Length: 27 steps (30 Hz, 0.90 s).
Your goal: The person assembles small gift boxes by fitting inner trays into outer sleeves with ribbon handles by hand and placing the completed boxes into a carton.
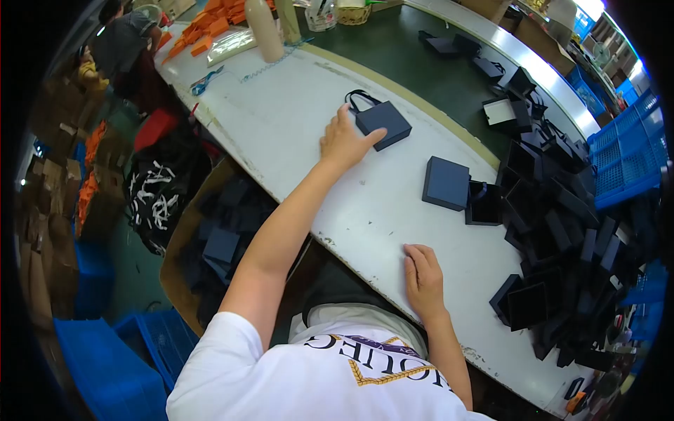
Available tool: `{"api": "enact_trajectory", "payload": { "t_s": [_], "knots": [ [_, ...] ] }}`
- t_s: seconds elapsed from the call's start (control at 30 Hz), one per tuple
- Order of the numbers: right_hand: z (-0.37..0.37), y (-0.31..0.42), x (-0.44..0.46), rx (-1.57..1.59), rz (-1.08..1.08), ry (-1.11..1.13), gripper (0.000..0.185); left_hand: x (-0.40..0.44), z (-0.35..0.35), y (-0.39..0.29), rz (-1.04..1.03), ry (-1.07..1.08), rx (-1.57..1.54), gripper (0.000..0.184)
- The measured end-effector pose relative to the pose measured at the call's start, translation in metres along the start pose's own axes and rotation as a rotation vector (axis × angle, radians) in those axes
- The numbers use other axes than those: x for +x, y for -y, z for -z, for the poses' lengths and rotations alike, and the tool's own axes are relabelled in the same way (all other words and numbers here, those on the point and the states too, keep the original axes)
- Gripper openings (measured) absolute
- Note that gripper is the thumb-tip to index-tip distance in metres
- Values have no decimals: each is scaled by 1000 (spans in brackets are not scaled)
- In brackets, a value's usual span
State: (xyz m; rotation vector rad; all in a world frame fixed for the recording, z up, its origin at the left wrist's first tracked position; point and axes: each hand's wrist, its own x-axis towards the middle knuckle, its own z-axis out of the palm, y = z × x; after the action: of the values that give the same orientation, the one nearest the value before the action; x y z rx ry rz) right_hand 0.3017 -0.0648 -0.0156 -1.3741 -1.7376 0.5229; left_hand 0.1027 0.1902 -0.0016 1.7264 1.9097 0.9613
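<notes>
My left hand [344, 142] is closed on a small dark navy gift box [385, 125] on the white table. The thumb lies over its near side and the fingers are at its left edge. A black ribbon loop [361, 98] sticks out from the far side of this box. My right hand [424, 281] rests at the table's near edge with its fingers extended close together, holding nothing. Farther up and to the right of it, a second navy box [446, 184] lies on the table, beside an open dark box part [484, 205].
A large heap of dark box parts [554, 203] covers the right side. Blue crates [632, 140] stand behind it. Scissors [206, 81], a tan bottle [265, 31] and orange pieces [214, 24] lie at the far left. A carton [172, 259] of dark boxes stands below the table.
</notes>
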Motion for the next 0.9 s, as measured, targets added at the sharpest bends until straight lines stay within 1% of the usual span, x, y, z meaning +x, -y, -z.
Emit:
{"api": "enact_trajectory", "payload": {
  "t_s": [0.07, 0.17, 0.2, 0.3, 0.33, 0.43, 0.53, 0.63, 0.67, 0.77, 0.8, 0.83, 0.87, 0.9],
  "knots": [
    [1, 0, 3, -2, 15, -8, 20, 29, -24, -22, 270, 130, -71, 111],
    [2, 0, 3, 12, 2, -16, 19, 51, -45, -5, 253, 140, -118, 116],
    [1, -1, 3, 16, 5, -21, 19, 60, -57, 12, 220, 160, -204, 111],
    [1, -3, 1, 34, 0, -26, 20, 40, -30, 21, 123, 471, -565, 103],
    [1, -4, 1, 42, -1, -24, 21, 24, -8, 10, 154, 543, -436, 98],
    [-2, -3, -1, -23, 119, -111, 30, -20, 43, 8, 21, 841, -428, 90],
    [-2, 18, 7, -82, 294, -69, 41, -51, 64, 10, 25, 1005, -416, 84],
    [-20, 24, 13, -225, 356, 106, 48, -82, 64, 3, -12, 928, -576, 84],
    [-31, 18, 11, -259, 334, 142, 50, -93, 64, -4, 42, 887, -667, 79],
    [-34, 15, 10, -296, 320, 142, 53, -118, 61, -9, -158, 652, -686, 69],
    [-33, 16, 8, -293, 305, 140, 53, -128, 61, -5, -196, 598, -763, 64],
    [-34, 17, 8, -290, 293, 136, 53, -143, 70, -6, -218, 534, -700, 63],
    [-35, 18, 7, -286, 280, 132, 53, -159, 83, -10, -313, 444, -414, 63],
    [-36, 18, 7, -231, 278, 110, 52, -172, 86, -7, -380, 367, -207, 63]
  ]
}}
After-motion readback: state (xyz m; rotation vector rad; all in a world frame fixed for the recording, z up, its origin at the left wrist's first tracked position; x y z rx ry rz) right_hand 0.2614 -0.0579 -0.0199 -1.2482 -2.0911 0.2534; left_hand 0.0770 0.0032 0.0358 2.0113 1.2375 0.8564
